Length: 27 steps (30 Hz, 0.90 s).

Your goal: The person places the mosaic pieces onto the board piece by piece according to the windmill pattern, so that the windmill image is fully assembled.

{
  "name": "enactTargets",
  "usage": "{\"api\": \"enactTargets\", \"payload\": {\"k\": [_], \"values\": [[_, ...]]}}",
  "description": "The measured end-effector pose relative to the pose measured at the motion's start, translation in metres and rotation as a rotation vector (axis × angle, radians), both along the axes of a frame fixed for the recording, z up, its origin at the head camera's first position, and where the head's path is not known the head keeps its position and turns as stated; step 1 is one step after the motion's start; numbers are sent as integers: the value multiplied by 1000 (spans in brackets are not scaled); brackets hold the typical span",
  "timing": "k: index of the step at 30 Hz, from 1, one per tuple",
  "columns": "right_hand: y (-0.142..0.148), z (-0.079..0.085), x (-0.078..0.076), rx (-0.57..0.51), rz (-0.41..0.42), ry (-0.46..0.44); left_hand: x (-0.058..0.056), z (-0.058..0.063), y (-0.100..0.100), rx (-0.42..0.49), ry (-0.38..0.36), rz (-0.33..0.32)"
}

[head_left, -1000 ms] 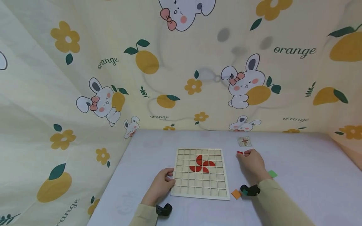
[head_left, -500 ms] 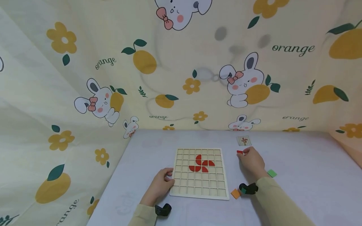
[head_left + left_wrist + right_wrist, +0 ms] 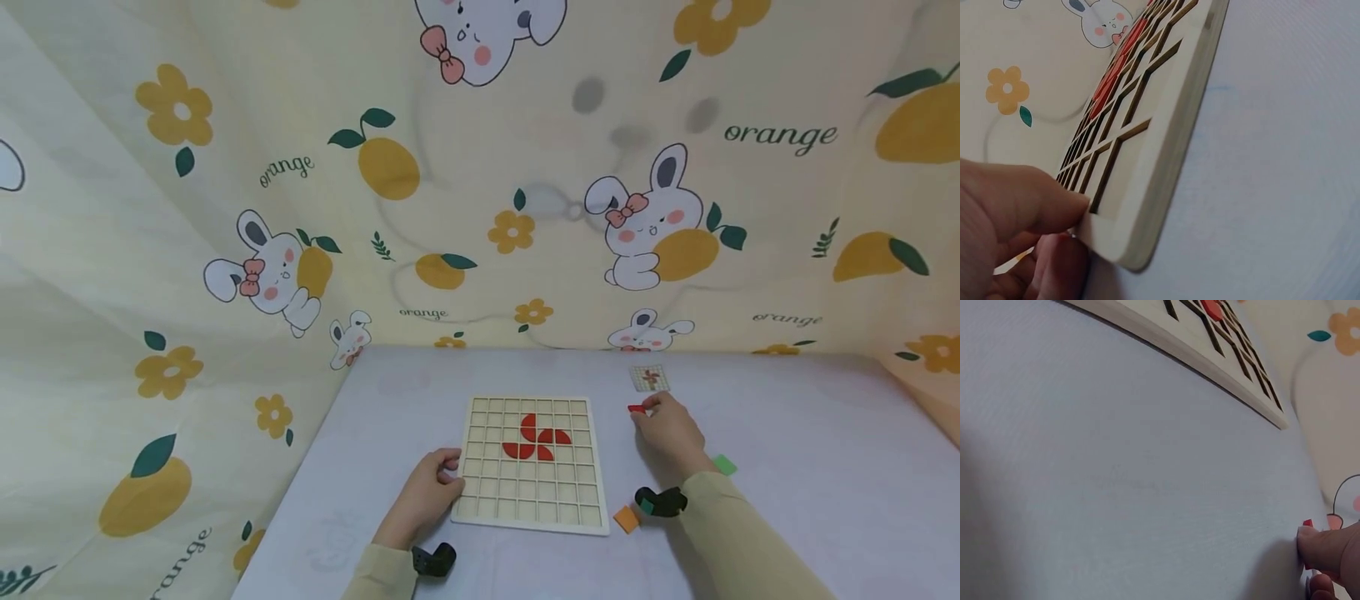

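A square wooden grid board [image 3: 527,507] lies flat on the table with several red curved-edge tiles [image 3: 529,427] set in its cells as a pinwheel. My left hand [image 3: 422,493] grips the board's left edge. In the left wrist view its thumb [image 3: 1054,203] presses on the rim near a corner, with the other fingers curled beside and below. To the right of the board, my right hand [image 3: 672,433] pinches a small red tile [image 3: 636,408] between thumb and fingers, low over the table. Only a sliver of that red tile [image 3: 1308,522] shows in the right wrist view.
A small card [image 3: 649,378] with a printed grid and red pinwheel lies just beyond my right hand. An orange tile [image 3: 626,519] lies by the board's near right corner, and a green tile [image 3: 724,464] near the right wrist. A printed curtain [image 3: 465,167] hangs behind the table [image 3: 825,467].
The red tile in my right hand tilts slightly differently between the fingers. The board and left hand stay put; the head view shifts a little.
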State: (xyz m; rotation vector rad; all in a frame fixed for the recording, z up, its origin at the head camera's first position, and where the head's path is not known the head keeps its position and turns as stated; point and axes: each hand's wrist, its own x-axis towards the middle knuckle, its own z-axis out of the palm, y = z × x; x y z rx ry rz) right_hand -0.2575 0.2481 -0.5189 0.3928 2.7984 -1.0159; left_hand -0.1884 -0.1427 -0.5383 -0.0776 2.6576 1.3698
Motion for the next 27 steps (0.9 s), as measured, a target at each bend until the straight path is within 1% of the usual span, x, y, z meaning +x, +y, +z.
{"api": "enactTargets", "payload": {"k": [3, 7, 10, 14, 17, 22, 24, 27], "values": [[0, 5, 1, -17, 9, -8, 0, 1, 0, -4, 7, 0], [1, 6, -1, -57, 39, -32, 0, 1, 0, -2, 12, 3], [2, 3, -3, -96, 50, -61, 1, 0, 0, -2, 12, 3], [3, -4, -3, -131, 35, -84, 3, -3, 0, -9, 13, 5], [3, -9, -1, -115, 22, -65, 3, -4, 0, -10, 18, 4], [-3, -11, 2, -34, -27, 19, 3, -4, 1, -12, 14, 5], [-6, -11, 1, -15, -54, 35, 3, -3, 1, -14, 15, 6], [-10, -10, 1, -15, -74, 25, 3, -3, 1, -18, 12, 8]]}}
